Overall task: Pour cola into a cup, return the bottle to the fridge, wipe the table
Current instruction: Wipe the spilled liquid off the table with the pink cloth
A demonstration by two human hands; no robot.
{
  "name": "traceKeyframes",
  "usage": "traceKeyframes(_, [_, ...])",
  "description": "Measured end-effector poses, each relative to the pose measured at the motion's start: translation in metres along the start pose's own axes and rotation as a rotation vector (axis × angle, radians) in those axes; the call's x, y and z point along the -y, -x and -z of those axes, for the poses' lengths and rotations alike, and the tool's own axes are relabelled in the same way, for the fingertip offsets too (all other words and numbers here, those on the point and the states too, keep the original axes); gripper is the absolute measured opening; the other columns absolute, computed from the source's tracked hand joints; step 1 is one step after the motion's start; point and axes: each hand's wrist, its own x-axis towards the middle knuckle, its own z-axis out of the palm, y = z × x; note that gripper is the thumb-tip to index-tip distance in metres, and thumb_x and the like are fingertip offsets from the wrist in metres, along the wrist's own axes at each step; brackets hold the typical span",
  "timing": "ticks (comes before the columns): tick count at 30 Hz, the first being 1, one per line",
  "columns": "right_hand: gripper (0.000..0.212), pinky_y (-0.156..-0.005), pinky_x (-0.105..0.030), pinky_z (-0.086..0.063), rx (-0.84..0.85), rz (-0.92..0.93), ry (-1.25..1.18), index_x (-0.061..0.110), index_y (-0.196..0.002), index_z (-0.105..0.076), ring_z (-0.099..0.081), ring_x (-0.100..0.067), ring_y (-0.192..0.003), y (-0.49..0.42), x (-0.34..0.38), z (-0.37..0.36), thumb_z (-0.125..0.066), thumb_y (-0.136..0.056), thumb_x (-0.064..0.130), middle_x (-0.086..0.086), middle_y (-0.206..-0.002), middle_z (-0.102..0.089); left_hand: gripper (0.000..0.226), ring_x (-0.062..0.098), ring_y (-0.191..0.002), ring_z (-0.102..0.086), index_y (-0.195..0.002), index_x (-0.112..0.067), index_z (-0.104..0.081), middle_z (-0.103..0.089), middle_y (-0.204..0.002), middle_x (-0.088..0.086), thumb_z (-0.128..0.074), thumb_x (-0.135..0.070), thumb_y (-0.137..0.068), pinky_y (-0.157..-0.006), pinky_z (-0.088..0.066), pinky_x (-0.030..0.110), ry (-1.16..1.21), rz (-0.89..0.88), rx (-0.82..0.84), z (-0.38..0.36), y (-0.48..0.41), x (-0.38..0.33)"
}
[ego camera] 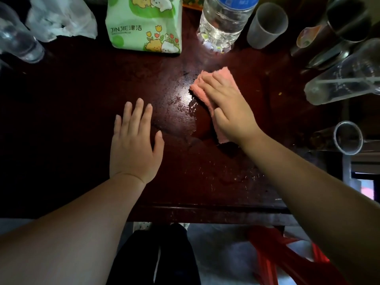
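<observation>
Dark wet tabletop (185, 192): your right hand (228, 105) presses flat, fingers straight, on the pink cloth (200, 90); your left hand (134, 145) rests open beside it.

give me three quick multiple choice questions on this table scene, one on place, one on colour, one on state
1. Where is the pink folded cloth?
A. under the right hand
B. on the floor
C. in a drawer

2. What colour is the soft tissue pack mainly?
A. blue
B. green and white
C. black

3. How is the left hand?
A. clenched in a fist
B. gripping a bottle
C. flat, fingers straight, on the dark reddish wooden table

Answers:
1 A, the right hand presses on the cloth.
2 B, its wrapper is green with white patches.
3 C, it lies flat on the wood, holding nothing.
</observation>
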Motion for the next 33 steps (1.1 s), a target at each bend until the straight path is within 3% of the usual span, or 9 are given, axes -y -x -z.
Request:
traceKeyframes(5, [0.070,-0.117,-0.041,-0.018,-0.056,-0.077,-0.021,0.009,-0.136,-0.049,-0.029,-0.025,-0.140,-0.004,0.001,-0.002,-0.025,-0.070,0.015,-0.008,-0.145,-0.044,0.060,0.021,-0.149,-0.002,-0.152,-0.013,-0.020,-0.012,-0.161,0.005,-0.028,-0.037,-0.097,-0.121,-0.001,0.038,0.000,-0.001,0.010,0.000,0.000,0.001])
traceKeyframes(8, [0.071,-0.118,-0.042,-0.017,-0.008,-0.040,-0.026,0.008,-0.137,-0.047,-0.027,-0.026,-0.141,-0.004,0.000,0.001,-0.024,-0.070,0.016,-0.009,-0.146,-0.042,0.059,0.021,-0.149,-0.002,-0.152,-0.013,-0.021,-0.012,-0.161,0.005,-0.027,-0.037,-0.098,-0.121,-0.001,0.038,0.001,-0.002,0.013,0.000,0.000,0.001])
traceKeyframes(13, [0.069,-0.118,-0.039,-0.014,0.191,0.237,0.033,0.004,-0.137,-0.045,-0.026,-0.031,-0.140,-0.019,0.001,0.014,-0.030,-0.071,0.014,-0.014,-0.147,-0.040,0.059,0.021,-0.149,-0.004,-0.151,-0.013,-0.022,-0.013,-0.161,0.005,-0.026,-0.037,-0.097,-0.121,-0.003,0.039,-0.028,0.002,0.012,0.000,0.000,0.000])
traceKeyframes(17, [0.059,-0.119,-0.041,-0.014,0.359,0.489,0.113,0.007,-0.139,-0.044,-0.022,-0.030,-0.143,-0.027,0.006,0.010,-0.029,-0.082,0.013,-0.011,-0.149,-0.036,0.059,0.021,-0.149,-0.005,-0.151,-0.013,-0.024,-0.014,-0.161,0.005,-0.028,-0.036,-0.097,-0.121,-0.004,0.039,-0.027,0.007,0.012,-0.001,-0.001,0.000])
traceKeyframes(20, [0.055,-0.119,-0.043,-0.014,0.375,0.538,0.150,0.009,-0.140,-0.042,-0.019,-0.029,-0.144,-0.029,0.005,0.010,-0.033,-0.087,0.011,-0.010,-0.151,-0.033,0.058,0.021,-0.149,-0.006,-0.151,-0.013,-0.025,-0.016,-0.160,0.005,-0.029,-0.035,-0.097,-0.121,-0.005,0.039,-0.024,0.006,0.008,-0.001,-0.001,0.001])
traceKeyframes(23, [0.058,-0.118,-0.042,-0.016,0.336,0.481,0.149,0.013,-0.144,-0.038,-0.018,-0.025,-0.145,-0.027,0.004,0.007,-0.038,-0.086,0.005,-0.007,-0.153,-0.031,0.057,0.021,-0.149,-0.006,-0.151,-0.013,-0.025,-0.016,-0.160,0.005,-0.029,-0.034,-0.098,-0.121,-0.005,0.039,-0.026,0.010,0.005,-0.001,-0.001,0.001])
traceKeyframes(28, [0.058,-0.118,-0.026,-0.009,0.166,0.243,0.155,0.008,-0.141,-0.041,-0.028,-0.026,-0.140,-0.022,0.000,0.009,-0.032,-0.084,0.017,-0.012,-0.148,-0.037,0.058,0.021,-0.149,-0.005,-0.151,-0.013,-0.024,-0.015,-0.160,0.005,-0.029,-0.035,-0.098,-0.121,-0.004,0.039,-0.020,0.010,0.015,0.001,0.000,0.000])
traceKeyframes(33, [0.058,-0.116,-0.035,-0.021,0.008,-0.024,0.161,0.012,-0.139,-0.044,-0.032,-0.024,-0.138,-0.016,-0.018,0.017,-0.030,-0.084,0.022,-0.008,-0.148,-0.039,0.058,0.021,-0.149,-0.003,-0.151,-0.012,-0.022,-0.013,-0.161,0.005,-0.030,-0.034,-0.098,-0.121,-0.001,0.037,-0.009,0.007,0.021,0.002,0.000,0.000])
